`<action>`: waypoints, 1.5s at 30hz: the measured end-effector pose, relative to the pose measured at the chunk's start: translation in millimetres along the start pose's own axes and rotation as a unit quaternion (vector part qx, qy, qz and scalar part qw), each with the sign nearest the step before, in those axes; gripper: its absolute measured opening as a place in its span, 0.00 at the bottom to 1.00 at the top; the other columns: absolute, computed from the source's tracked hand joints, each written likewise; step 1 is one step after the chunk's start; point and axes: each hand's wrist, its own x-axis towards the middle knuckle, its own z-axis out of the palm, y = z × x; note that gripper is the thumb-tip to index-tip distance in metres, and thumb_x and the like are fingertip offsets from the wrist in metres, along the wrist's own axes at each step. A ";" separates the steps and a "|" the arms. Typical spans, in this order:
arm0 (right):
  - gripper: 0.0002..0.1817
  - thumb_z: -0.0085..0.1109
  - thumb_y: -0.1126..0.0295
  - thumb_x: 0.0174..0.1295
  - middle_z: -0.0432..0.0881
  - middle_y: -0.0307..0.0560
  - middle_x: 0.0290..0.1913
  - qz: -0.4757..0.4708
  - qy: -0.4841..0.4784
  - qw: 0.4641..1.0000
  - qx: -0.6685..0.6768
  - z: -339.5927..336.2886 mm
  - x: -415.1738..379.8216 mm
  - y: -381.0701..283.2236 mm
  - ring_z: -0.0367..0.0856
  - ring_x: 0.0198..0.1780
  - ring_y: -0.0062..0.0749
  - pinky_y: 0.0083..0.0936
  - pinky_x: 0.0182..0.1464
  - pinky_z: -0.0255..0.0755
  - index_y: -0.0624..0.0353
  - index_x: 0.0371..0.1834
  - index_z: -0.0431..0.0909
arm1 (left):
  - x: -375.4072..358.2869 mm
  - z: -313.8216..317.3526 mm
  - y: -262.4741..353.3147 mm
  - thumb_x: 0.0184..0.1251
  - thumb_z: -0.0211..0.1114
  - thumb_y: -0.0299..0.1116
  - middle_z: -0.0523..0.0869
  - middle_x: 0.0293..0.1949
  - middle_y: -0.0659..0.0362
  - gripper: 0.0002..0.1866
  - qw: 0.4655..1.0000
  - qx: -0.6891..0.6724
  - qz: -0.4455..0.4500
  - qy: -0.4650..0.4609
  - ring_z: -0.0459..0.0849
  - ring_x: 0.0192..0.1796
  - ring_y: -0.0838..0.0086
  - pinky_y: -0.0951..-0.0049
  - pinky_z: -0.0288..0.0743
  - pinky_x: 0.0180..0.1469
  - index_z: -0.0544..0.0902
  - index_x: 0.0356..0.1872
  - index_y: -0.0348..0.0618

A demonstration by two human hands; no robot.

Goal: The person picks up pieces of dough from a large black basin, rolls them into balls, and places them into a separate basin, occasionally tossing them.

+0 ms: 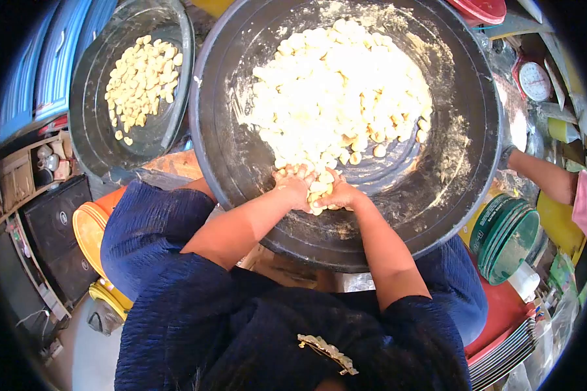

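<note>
A large round black basin (460,215) stands in front of me, holding a big heap of pale dough pieces (339,85), brightly lit. Both hands are inside it at the near edge of the heap. My left hand (295,186) lies on the left of a small cluster of pieces, its fingers curved around them. My right hand (338,193) cups the same cluster from the right, thumb toward me. Between the two hands several pieces show.
At the upper left is a second dark basin (88,124) with more pieces (143,81). Orange and yellow tubs (90,234) stand left, green lids (512,241) right. A dial scale (535,81) is upper right. Another person's arm (544,173) reaches in at the right.
</note>
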 end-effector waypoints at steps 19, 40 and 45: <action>0.36 0.57 0.72 0.53 0.67 0.48 0.59 -0.140 -0.172 0.779 0.587 -25.6 -31.1 -39.5 0.70 0.57 0.39 0.34 0.57 0.68 0.54 0.66 0.51 | -5.0 -80.2 -21.6 0.37 0.71 0.33 0.78 0.39 0.50 0.29 0.892 -0.419 0.150 0.076 0.76 0.46 0.65 0.70 0.70 0.49 0.72 0.46 0.40; 0.27 0.54 0.61 0.58 0.63 0.46 0.61 -0.359 0.043 0.916 0.177 5.1 -52.8 -337.4 0.69 0.54 0.36 0.32 0.49 0.71 0.58 0.61 0.63 | -205.2 -171.3 -384.7 0.54 0.52 0.19 0.72 0.45 0.52 0.26 0.284 -0.756 0.033 0.588 0.74 0.37 0.69 0.74 0.66 0.29 0.64 0.57 0.41; 0.22 0.53 0.63 0.58 0.70 0.44 0.54 -0.092 0.143 0.955 0.245 11.9 -33.5 -185.5 0.71 0.48 0.30 0.29 0.48 0.68 0.58 0.56 0.67 | -193.7 -156.9 -341.0 0.56 0.52 0.22 0.71 0.53 0.52 0.25 0.288 -0.797 0.103 0.520 0.73 0.51 0.60 0.64 0.72 0.47 0.64 0.58 0.43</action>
